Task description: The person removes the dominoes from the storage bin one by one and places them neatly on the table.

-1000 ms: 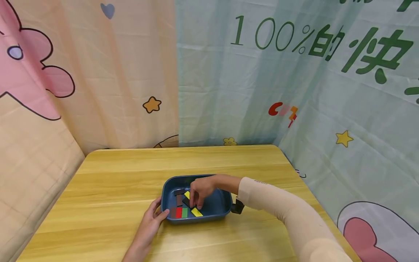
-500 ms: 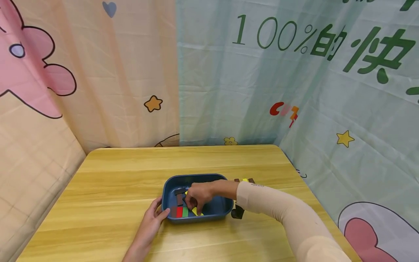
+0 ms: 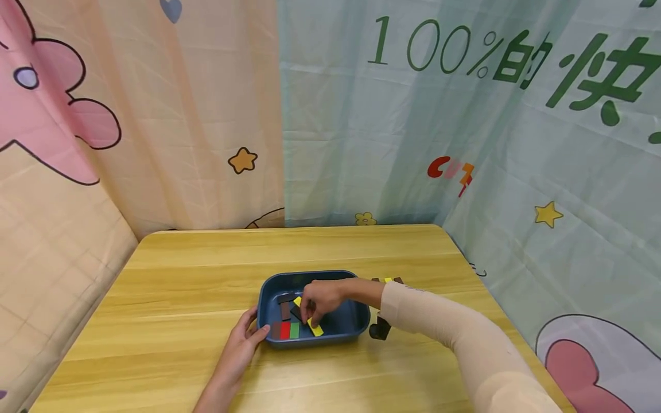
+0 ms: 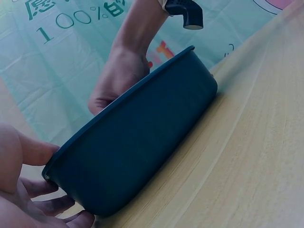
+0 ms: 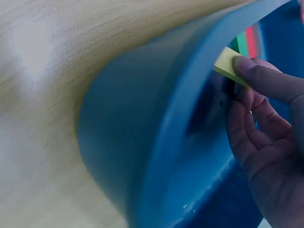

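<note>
**Blue tray with coloured blocks, both hands at it**

Blue plastic tray [image 3: 361, 321] stands on the wooden table [image 3: 155, 298], near its front middle. The right hand [image 3: 320, 299] reaches into the tray from the right side, and its curled fingers [image 5: 266, 80] pinch a yellow block [image 3: 315, 327] that lies tilted on the tray floor. Beside it, along the front wall, lie a red block [image 3: 285, 330] and a green block [image 3: 295, 330], touching each other. Some dark blocks [image 3: 284, 307] lie further back in the tray. The left hand [image 3: 244, 342] rests against the front left corner of the tray, with relaxed fingers touching the outer wall. More small blocks [image 3: 386, 280] lie on the table just behind the right forearm.
</note>
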`<state>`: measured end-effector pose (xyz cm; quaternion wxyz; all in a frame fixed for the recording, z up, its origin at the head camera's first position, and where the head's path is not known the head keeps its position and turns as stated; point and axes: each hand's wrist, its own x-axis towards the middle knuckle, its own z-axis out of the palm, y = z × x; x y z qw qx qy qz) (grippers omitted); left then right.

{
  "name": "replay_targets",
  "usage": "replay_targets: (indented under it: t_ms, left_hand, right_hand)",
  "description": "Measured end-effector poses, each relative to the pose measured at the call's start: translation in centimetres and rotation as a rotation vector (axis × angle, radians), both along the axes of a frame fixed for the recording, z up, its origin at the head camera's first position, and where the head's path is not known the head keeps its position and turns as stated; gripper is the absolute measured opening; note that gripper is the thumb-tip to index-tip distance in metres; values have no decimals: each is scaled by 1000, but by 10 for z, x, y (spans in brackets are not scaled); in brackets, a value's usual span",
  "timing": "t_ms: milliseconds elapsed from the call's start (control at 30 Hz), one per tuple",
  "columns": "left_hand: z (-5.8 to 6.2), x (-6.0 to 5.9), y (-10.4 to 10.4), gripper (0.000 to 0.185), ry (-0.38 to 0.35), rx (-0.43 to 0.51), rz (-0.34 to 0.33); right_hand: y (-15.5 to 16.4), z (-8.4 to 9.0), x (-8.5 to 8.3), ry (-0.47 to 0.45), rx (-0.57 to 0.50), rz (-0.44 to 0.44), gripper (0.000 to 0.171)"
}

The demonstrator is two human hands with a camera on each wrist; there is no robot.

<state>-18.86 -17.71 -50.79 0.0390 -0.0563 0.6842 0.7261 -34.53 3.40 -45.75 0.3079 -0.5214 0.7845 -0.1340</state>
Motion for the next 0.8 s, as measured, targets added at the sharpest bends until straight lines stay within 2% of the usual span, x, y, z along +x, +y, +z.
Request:
replay_targets:
  t_ms: [133,300,500,800]
  left_hand:
    - [0,-1,1,59,-5,-2,2]
    - [-1,0,0,58,-9,3,6]
    - [-2,0,0,57,-10,0,8]
    - [0,1,0,57,1,9,12]
  right_hand:
    - [9,2,-5,-69,-64,-80,8]
    - [15,4,-8,-104,-140,-129,10]
    - [23,8,-10,-100,-208,-196,12]
    - [48,20,-12,-102,-328,-363,18]
